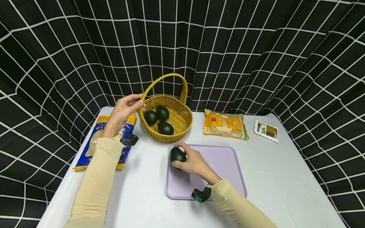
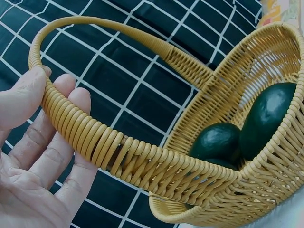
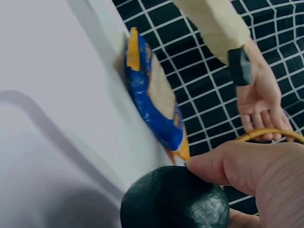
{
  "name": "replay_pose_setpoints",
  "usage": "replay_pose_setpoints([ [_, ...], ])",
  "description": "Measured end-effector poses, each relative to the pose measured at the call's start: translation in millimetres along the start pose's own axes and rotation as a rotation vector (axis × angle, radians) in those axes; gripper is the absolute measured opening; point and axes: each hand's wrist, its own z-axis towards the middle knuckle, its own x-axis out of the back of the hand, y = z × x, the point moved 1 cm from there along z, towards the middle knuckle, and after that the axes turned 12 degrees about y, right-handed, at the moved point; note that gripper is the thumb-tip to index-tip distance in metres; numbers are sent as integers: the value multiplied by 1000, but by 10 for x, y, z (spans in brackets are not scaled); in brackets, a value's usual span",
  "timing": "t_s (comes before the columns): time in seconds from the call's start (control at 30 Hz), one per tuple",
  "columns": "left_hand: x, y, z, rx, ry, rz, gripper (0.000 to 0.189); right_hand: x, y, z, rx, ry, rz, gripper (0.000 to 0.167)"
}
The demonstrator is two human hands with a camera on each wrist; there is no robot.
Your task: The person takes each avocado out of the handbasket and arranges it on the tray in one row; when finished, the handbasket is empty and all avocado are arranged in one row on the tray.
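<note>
My left hand [image 1: 124,109] pinches the left side of the handle of a yellow wicker basket [image 1: 181,126], thumb on one side and fingertips on the other. The left wrist view gives a close look at the wrapped handle [image 2: 78,130] between them. Inside the basket lie three dark green avocados [image 1: 165,128], grouped toward its left side. With thumb and fingers around it, my right hand [image 1: 194,161] grips another avocado [image 1: 177,154] over the left rear part of a lilac tray [image 1: 216,167]. That avocado [image 3: 166,199] fills the bottom of the right wrist view.
A blue and yellow food bag [image 1: 91,147] lies on the white table under my left forearm. Right of the basket is an orange bag of grain [image 1: 226,125], then a small white package with a dark label [image 1: 266,130]. A black gridded curtain [image 1: 171,41] hangs behind.
</note>
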Motion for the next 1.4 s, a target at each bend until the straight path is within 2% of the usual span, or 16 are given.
replay_pose_setpoints([
  [0.2, 18, 13, 4, -6, -13, -24, 41, -113, 38, -79, 8, 15, -24, 61],
  [0.57, 38, 20, -8, -7, -21, -18, 41, -240, 13, -155, 107, 21, -73, 55],
  [0.93, 27, 30, 18, -19, -28, -32, 41, -295, 26, -166, 76, -24, -136, 56],
  [1.17, 21, 21, 15, -10, -31, -28, 41, -264, 6, -198, 112, -74, -254, 68],
  [1.4, 16, 15, 16, -5, -29, -28, 41, -236, -7, -203, 120, -95, -272, 77],
])
